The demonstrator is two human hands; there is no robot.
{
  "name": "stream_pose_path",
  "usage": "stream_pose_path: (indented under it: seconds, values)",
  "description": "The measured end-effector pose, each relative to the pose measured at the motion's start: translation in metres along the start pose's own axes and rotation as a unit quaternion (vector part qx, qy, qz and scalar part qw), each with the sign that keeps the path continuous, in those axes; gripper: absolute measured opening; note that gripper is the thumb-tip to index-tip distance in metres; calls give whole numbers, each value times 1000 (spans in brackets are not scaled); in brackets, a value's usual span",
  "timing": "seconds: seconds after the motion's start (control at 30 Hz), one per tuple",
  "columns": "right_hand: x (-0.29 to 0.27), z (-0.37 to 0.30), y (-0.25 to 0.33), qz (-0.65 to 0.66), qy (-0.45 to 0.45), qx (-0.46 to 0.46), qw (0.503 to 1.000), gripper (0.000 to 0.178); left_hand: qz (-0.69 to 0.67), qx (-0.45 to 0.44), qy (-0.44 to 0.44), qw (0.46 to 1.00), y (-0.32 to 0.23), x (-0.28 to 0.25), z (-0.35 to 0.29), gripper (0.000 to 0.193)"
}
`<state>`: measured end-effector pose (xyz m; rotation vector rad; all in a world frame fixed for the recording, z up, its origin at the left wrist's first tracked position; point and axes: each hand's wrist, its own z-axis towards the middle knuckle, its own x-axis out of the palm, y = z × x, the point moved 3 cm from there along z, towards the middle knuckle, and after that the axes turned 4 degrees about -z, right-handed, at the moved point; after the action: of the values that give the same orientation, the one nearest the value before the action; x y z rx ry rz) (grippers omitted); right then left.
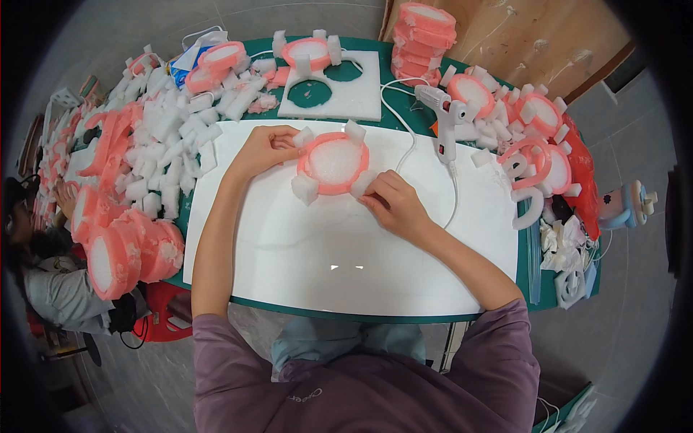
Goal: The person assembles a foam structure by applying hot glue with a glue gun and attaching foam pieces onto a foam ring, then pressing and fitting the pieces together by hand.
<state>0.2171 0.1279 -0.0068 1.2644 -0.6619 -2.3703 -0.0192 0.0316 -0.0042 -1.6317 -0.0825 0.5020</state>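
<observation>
- Left hand, half-curled, touches a pink-rimmed foam disc; its grip is unclear.
- Right hand pinches a white block at the disc's edge.
- Glue gun rests nearby.

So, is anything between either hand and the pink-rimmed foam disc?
At the lower right of the foam disc, a white foam block stands between it and the right hand, which touches that block. Nothing visible blocks the left hand.
</observation>
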Motion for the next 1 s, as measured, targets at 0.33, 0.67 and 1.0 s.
stream_pose_path:
  seconds: [0.33, 0.67, 1.0]
  values:
    - [-1, 0, 2, 17, 9, 34, 999, 12, 6, -3, -1, 1000, -1, 0, 0, 27]
    - [-1, 1, 1, 2, 1, 7, 1000, 12, 0, 5, -2, 1000, 6, -1, 2, 28]
    - [-1, 1, 1, 10, -1, 11, 1000, 12, 7, -8, -6, 1000, -2, 0, -1, 28]
